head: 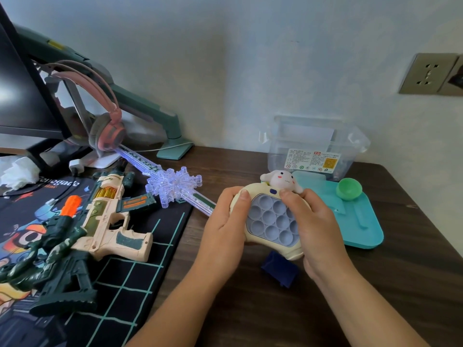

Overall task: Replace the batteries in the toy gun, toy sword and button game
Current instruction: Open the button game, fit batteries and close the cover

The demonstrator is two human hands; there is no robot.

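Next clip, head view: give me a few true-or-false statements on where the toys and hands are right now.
1. Both the left hand and the right hand hold the button game. True.
2. The toy gun stands upright. False: it lies flat on the dark mat.
3. The button game's bubble side faces up. True.
4. The green ball lies on the dark mat. False: it rests on the teal lid.

Open desk point(413, 284) near right; toy gun point(107, 221) and toy sword point(175, 184) block the left, teal lid point(363, 221) far right.
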